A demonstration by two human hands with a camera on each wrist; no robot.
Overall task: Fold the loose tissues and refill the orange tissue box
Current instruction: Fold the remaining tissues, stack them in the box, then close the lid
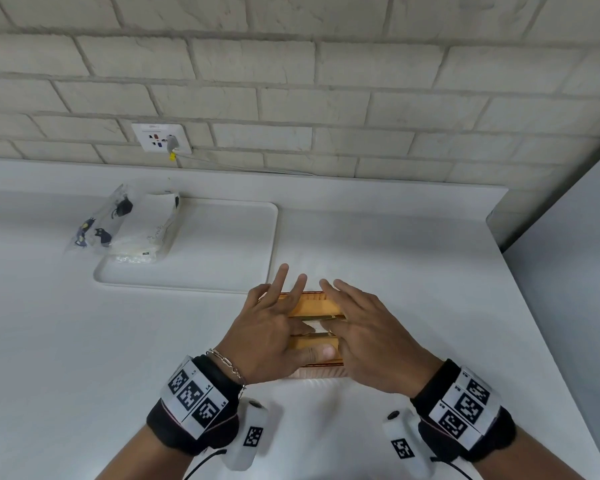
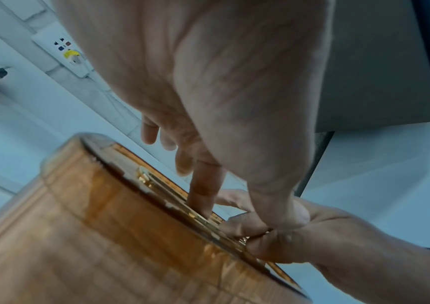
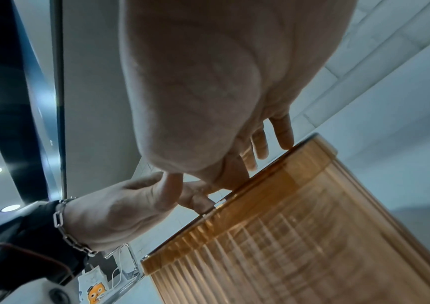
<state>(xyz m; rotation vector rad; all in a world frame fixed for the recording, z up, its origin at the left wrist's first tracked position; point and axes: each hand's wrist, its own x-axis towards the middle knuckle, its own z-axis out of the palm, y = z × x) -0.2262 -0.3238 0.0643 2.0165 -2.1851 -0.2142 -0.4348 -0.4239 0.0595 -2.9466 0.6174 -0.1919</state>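
The orange translucent tissue box (image 1: pixel 312 304) stands on the white counter right in front of me, and both hands are on its lid. My left hand (image 1: pixel 271 327) has its thumb on the near lid half and its straight index finger (image 2: pixel 203 195) pushed into the gold-edged slot; the other fingers point away. A bit of white tissue (image 1: pixel 317 328) shows in the slot. My right hand (image 1: pixel 371 334) comes in from the right, thumb and index finger bent together at the slot as if pinching the tissue, remaining fingers straight over the lid. The box's ribbed side (image 3: pixel 299 226) fills the right wrist view.
A shallow white tray (image 1: pixel 222 271) lies behind the box to the left, with a pack of white tissues (image 1: pixel 142 226) on its corner and a printed plastic bag (image 1: pixel 97 223) beside it. A wall socket (image 1: pixel 161 137) sits in the brick wall. A grey panel (image 1: pixel 568 271) bounds the counter's right side.
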